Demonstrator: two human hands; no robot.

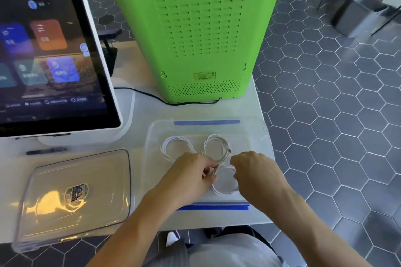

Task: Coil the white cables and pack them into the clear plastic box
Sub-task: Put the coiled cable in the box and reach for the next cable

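A: Start with the big things. What fills the table?

B: A green vented cabinet [199, 34] stands at the back and a touchscreen terminal [50, 50] at the left. In front of the cabinet sits the clear plastic box [263, 136], open, with blue tape [207, 122] along its far and near edges. Its lid [73, 197] lies flat to the left, well apart from the work.

A: And the cables?

B: Two white coils already rest on the box floor, the left coil [176, 147] and the right coil [217, 147], side by side along the far half. A third coil [225, 182] lies nearer the person, just below the right one.

A: Who has hold of it?

B: Both hands reach into the box. The left hand [191, 173] pinches narrowly on the third coil's left rim, fingertips closed on the strands. The right hand [256, 171] curls over the coil's right rim; it appears to touch the loop, but I cannot tell whether it truly grips.

A: So what does the next move depend on?

B: The loop lies flat between the two hands, straight ahead of the person, equally near to each. I judge it only needs settling onto the floor and releasing, without the strands springing open against the right coil.
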